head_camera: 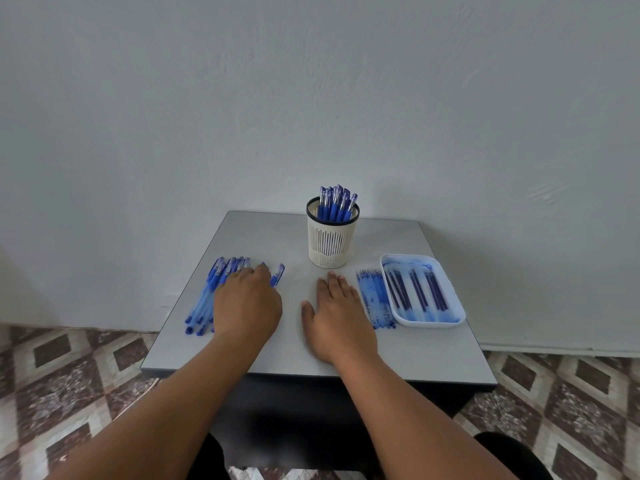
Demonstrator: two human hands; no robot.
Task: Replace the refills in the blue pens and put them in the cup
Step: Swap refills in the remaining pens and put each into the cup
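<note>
We see a table (242,233) against the wall (311,81). A cup (331,239) stands at its back middle with pens (337,202) in it. More pens (207,296) lie left, a tray (453,299) of refills (417,289) right, loose refills (375,299) just beside the tray's left side.

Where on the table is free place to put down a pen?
Bare table runs along the near edge, in front of the tray and loose refills. The back left corner, behind the pens, is also bare. The middle is crowded: left hand, right hand, cup.
</note>
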